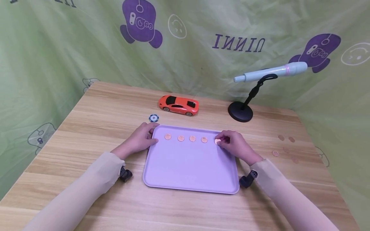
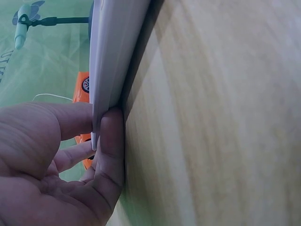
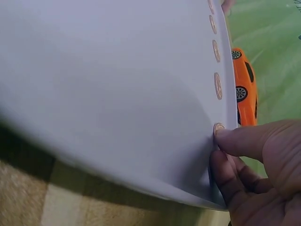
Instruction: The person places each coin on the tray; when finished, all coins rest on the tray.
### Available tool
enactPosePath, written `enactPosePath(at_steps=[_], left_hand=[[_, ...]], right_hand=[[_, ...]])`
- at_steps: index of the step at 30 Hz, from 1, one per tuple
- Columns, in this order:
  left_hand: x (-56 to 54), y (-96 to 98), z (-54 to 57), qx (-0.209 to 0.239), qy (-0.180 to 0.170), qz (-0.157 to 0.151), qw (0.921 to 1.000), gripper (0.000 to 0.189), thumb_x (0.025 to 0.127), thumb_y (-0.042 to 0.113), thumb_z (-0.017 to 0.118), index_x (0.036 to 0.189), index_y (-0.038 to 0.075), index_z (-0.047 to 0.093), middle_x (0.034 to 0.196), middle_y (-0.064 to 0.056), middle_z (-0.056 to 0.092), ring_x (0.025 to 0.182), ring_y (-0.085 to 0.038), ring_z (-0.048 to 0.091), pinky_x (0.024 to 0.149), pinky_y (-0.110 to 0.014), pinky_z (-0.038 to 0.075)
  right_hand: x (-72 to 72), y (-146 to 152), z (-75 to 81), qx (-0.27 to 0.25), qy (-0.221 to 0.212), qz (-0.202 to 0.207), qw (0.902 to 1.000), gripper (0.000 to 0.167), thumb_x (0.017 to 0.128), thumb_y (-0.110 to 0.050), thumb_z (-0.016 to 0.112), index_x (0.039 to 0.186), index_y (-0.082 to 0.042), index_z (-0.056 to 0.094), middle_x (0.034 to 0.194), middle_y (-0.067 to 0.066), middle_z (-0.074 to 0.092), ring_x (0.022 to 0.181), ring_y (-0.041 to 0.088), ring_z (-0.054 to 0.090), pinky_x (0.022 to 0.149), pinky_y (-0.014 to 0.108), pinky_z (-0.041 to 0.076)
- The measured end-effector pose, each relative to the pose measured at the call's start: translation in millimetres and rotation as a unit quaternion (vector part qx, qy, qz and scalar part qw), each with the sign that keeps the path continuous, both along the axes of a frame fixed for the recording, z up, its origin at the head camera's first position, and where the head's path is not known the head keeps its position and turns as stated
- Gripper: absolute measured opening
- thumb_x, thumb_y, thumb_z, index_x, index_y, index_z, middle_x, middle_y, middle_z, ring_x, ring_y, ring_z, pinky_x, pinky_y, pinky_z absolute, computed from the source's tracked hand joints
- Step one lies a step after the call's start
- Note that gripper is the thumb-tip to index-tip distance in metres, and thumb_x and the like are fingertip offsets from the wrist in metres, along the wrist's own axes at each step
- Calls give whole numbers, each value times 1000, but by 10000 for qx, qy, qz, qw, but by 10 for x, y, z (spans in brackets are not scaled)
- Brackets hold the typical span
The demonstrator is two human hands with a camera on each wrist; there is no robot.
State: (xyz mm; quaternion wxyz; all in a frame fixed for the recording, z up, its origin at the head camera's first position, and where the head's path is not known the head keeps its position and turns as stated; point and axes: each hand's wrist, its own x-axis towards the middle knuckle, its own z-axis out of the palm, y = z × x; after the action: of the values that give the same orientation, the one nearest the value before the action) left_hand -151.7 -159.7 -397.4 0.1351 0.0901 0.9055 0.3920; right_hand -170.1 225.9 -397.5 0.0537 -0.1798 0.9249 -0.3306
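A lilac tray [image 1: 190, 170] lies on the table, with several copper coins [image 1: 180, 138] in a row along its far edge. My left hand [image 1: 140, 138] grips the tray's left rim near the far corner; in the left wrist view the thumb is over the lip and a finger [image 2: 112, 134] is underneath. At the right end of the row, my right hand [image 1: 234, 143] pinches a coin [image 1: 217, 141] low over the tray. The right wrist view shows the thumb on that coin [image 3: 218, 127], covering part of it, with the index finger close beside.
An orange-red toy car [image 1: 178, 105] stands behind the tray, and a blue-and-white poker chip [image 1: 154, 118] lies near its far left corner. A black stand [image 1: 242, 110] holds a light-blue microphone [image 1: 271, 72] at the back right. Several loose coins [image 1: 275, 153] lie on the table at right.
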Motion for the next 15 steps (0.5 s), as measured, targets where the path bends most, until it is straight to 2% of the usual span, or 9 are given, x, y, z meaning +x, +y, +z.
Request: enactPosePath(at_steps=[15], left_hand=[[0,-9,-5,-22,70,-23,10000,63,98,7,67,156,-1,42,121,-24,51,90,-24,55,74,-29,50]], right_hand=[[12,-22,8,214,156,45,9996,13,93,-5,77,105,-1,78,91,12,72,84,17,63,73,22,51]])
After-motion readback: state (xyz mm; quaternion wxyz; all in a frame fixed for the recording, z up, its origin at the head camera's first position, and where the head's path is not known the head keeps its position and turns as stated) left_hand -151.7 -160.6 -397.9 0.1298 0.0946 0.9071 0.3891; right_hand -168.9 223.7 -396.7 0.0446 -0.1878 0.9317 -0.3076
